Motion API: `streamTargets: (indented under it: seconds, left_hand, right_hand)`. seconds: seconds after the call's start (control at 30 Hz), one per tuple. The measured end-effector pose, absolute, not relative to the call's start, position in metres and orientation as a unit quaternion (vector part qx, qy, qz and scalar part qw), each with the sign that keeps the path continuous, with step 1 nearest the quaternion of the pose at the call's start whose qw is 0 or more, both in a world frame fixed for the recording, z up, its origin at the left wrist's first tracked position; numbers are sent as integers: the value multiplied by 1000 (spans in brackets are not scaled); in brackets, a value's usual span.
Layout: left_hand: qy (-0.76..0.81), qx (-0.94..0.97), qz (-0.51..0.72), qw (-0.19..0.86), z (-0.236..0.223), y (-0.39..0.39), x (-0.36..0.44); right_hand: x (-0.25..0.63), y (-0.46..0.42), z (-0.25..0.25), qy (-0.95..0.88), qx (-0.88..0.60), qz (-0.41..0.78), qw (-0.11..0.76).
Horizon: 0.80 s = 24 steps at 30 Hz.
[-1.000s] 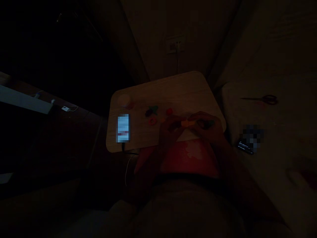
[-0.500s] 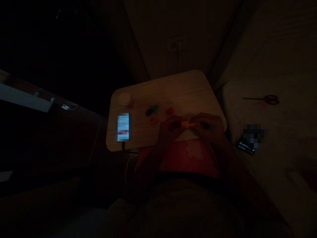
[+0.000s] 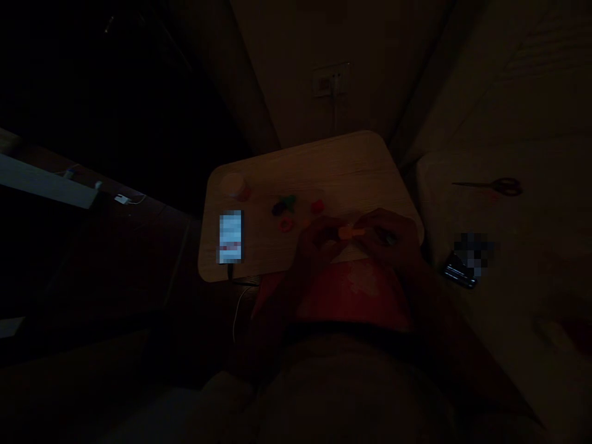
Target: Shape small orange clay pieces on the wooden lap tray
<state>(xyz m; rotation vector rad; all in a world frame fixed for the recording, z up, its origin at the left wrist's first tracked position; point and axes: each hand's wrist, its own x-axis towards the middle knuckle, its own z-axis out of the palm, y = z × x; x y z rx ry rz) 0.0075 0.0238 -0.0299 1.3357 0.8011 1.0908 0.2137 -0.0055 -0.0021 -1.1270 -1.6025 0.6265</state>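
In dim light, my left hand point(image 3: 319, 242) pinches the left end of a small bright orange piece point(image 3: 346, 233), too dark to name by kind. My right hand point(image 3: 394, 237) has its fingers closed at the narrower right end of that same piece. Both hands are just above the near edge of the small wooden table point(image 3: 333, 166). Beyond my left hand lie a red lump point(image 3: 317, 206), an orange-red ring point(image 3: 287, 224), a green piece point(image 3: 289, 202) and a dark piece point(image 3: 279, 209). Another bit of orange shows beside my left fingers, partly hidden.
A lit phone point(image 3: 230, 237) with a cable lies at the table's left, below a pale round tub point(image 3: 234, 185). Scissors point(image 3: 494, 186) and a dark shiny object point(image 3: 461, 270) rest on the surface to the right. A red seat-like surface point(image 3: 333, 293) is below my hands.
The picture has become darker. My hands stay nearly in place around the orange piece, with only a slight shift of the fingers. The things on the table have not moved.
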Motion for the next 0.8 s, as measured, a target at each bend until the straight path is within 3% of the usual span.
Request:
streamTargets:
  seconds: [0.17,0.57,0.8]
  left_hand:
    - [361,547,460,598,-29,21,6]
    - [383,510,483,600,-24,14,11]
    - [363,537,518,558,-24,14,15]
  right_hand:
    - [213,-7,-1,-655,-496,278,497]
    - [198,-11,-1,-527,-558,342,542]
    - [194,-14,-6,-494,-584,397,507]
